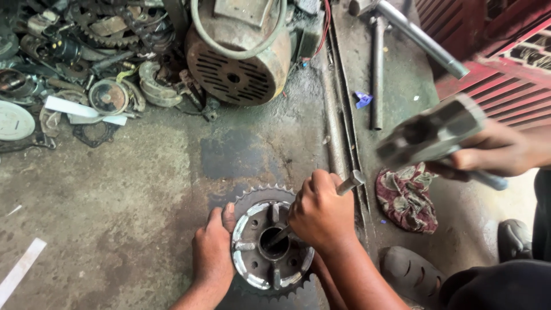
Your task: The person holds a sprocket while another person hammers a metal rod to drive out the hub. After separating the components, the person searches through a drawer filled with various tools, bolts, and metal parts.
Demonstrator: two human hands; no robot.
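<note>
A metal wheel hub with a toothed sprocket (270,247) lies flat on the stained concrete floor. My left hand (211,255) rests on its left rim, thumb against the edge, holding it down. My right hand (320,215) is closed round a steel rod (350,183) that slants down into the hub's centre hole. At the right, another person's hand (496,152) holds a large hammer (430,133), blurred, raised above and to the right of the rod's top end.
An old electric motor (238,57) and a heap of sprockets, chains and gaskets (86,63) fill the far left. Steel pipes (376,63) lie beyond. A patterned rag (406,198) and the other person's shoes (410,272) are at the right, with a red grille (505,86) behind.
</note>
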